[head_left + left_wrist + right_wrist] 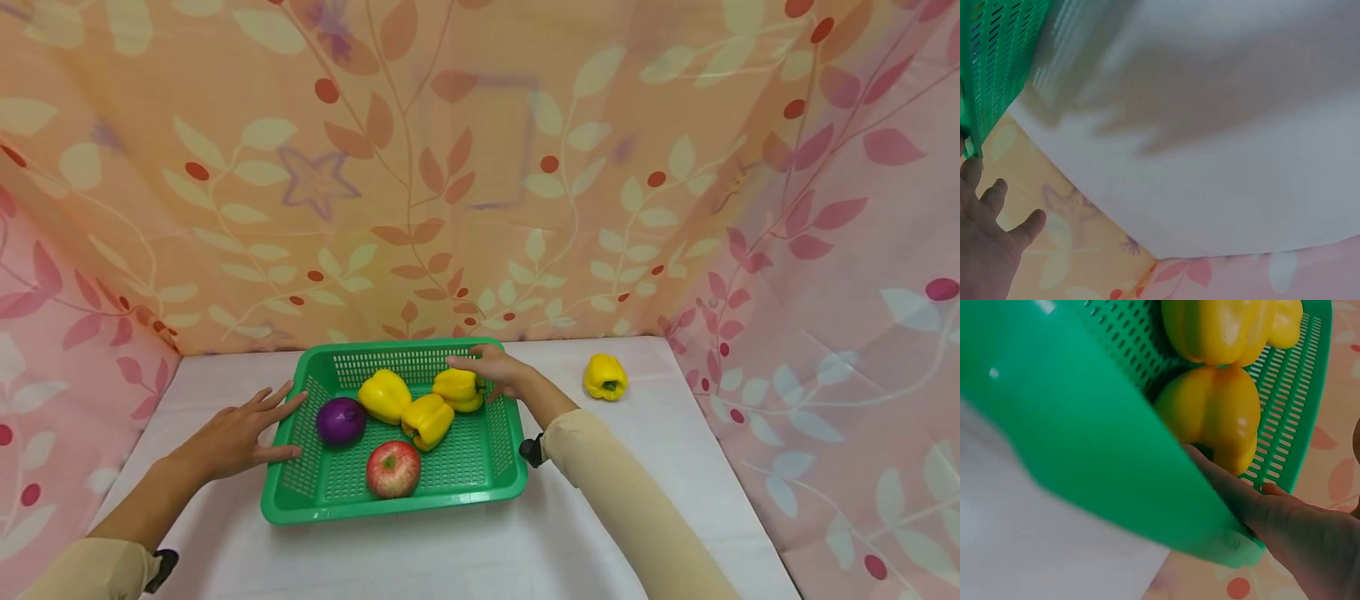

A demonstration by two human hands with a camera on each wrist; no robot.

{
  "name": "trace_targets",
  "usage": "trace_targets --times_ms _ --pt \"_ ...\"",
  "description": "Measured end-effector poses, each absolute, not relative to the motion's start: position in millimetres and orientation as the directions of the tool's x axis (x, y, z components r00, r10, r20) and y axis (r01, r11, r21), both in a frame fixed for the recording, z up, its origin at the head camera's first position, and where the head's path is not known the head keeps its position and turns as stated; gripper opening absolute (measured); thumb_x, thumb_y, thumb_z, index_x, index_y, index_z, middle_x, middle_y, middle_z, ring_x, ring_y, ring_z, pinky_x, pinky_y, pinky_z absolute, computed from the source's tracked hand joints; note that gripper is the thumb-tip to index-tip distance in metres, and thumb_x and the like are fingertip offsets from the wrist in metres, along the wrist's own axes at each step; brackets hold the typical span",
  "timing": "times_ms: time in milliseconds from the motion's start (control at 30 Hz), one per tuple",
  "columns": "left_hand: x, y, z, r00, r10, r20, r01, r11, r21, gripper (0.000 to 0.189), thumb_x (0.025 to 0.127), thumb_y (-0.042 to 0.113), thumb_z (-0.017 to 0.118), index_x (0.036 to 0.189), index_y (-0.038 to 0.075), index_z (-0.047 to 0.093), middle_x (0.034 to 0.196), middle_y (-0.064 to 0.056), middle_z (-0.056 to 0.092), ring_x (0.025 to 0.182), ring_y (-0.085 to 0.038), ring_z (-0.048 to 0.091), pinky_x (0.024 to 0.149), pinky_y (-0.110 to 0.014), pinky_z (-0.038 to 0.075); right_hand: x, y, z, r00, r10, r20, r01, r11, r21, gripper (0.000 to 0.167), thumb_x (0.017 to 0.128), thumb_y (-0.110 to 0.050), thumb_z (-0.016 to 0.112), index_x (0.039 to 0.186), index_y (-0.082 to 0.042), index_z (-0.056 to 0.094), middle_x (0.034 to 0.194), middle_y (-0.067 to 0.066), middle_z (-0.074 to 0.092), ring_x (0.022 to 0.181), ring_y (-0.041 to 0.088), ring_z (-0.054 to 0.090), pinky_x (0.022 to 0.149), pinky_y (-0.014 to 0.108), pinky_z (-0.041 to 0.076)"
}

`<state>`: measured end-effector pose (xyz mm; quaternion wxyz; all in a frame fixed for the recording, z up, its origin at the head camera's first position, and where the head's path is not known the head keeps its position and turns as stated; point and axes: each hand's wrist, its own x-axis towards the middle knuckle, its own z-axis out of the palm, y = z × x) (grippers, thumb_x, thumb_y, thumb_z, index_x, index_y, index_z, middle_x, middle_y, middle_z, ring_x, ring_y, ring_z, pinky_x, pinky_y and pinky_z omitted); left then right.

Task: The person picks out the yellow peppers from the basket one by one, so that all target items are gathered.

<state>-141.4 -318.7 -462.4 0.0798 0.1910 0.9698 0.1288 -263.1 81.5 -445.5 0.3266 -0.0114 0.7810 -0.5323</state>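
A green plastic basket [315,508] with slotted walls stands on the table. Inside lie a purple onion [341,422], a red apple [393,469] and three yellow bell peppers [385,396]. At the basket's left rim, my left hand [236,435] has its fingers spread, with fingertips right at the edge. My right hand [501,372] reaches over the back right corner. In the right wrist view, one finger of it extends inside the wall, close beside the nearest bell pepper [1216,412]. No object is gripped by either hand.
Another yellow bell pepper [605,377] sits on the white tabletop [637,492], to the right of the basket and toward the back. Curtains with a leaf pattern [480,208] enclose the table at the back and on both sides.
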Motion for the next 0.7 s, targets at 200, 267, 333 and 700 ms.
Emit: trace_targets --times_ms 200,267,333,700 --pt "-142.3 -319.7 -463.4 -0.916 0.384 -0.112 0.342 0.897 0.282 0.091 0.083 0.061 0.070 0.154 0.015 0.037 0.159 -0.022 0.028 0.138 -0.057 0.029 0.097 -0.075 0.034 -265.9 74.0 -447.2 -0.788 -0.316 -0.529 0.377 0.432 -0.819 0.087 0.095 -0.046 0.065 0.154 0.004 0.024 0.160 0.023 0.024 0.146 0.042 0.025 0.095 0.074 0.039" --pt "-142.2 -320.4 -463.5 -0.916 0.385 -0.111 0.343 0.896 0.283 0.091 0.083 0.061 0.070 0.154 0.015 0.038 0.159 -0.022 0.028 0.138 -0.057 0.029 0.097 -0.075 0.035 -266.9 73.1 -448.2 -0.789 -0.309 -0.531 0.383 0.429 -0.818 0.085 0.096 -0.045 0.064 0.153 0.005 0.026 0.159 0.023 0.025 0.146 0.042 0.026 0.095 0.073 0.040" --pt "-142.2 -320.7 -463.5 -0.916 0.387 -0.110 0.344 0.895 0.283 0.091 0.083 0.061 0.070 0.154 0.015 0.038 0.159 -0.022 0.029 0.138 -0.057 0.029 0.097 -0.075 0.035 -267.6 72.8 -449.9 -0.790 -0.303 -0.533 0.389 0.425 -0.817 0.084 0.096 -0.044 0.064 0.152 0.005 0.027 0.158 0.024 0.026 0.145 0.042 0.026 0.095 0.074 0.040" --pt "-141.7 -319.1 -463.1 -0.915 0.385 -0.118 0.339 0.895 0.289 0.091 0.082 0.061 0.070 0.154 0.015 0.038 0.159 -0.022 0.029 0.138 -0.057 0.028 0.097 -0.076 0.034 -264.7 65.4 -460.4 -0.791 -0.248 -0.559 0.410 0.463 -0.786 0.096 0.086 -0.052 0.073 0.148 0.006 0.029 0.153 0.025 0.031 0.138 0.043 0.037 0.092 0.074 0.042"
